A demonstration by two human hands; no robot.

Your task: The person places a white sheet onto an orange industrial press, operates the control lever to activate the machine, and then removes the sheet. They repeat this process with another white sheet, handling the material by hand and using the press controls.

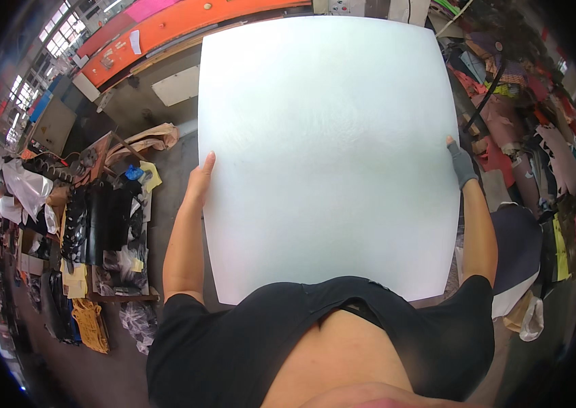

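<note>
A large white board (328, 163), flat and smooth with a faintly scuffed middle, spans the space in front of my body. My left hand (201, 178) is closed on its left edge, thumb on top and the fingers hidden beneath. On the opposite edge my right hand (462, 164), in a grey glove that leaves the thumb tip bare, grips it the same way. The board's near edge reaches my black shirt, and its far edge lies by an orange machine (186, 27).
To the left stands a rack (118, 298) loaded with black sheets (101, 221), plastic and yellow scraps. Heaped coloured material (505, 122) fills the right side, with a dark rolled-out sheet (516, 245) nearer me. A white panel (176, 86) sits below the orange machine.
</note>
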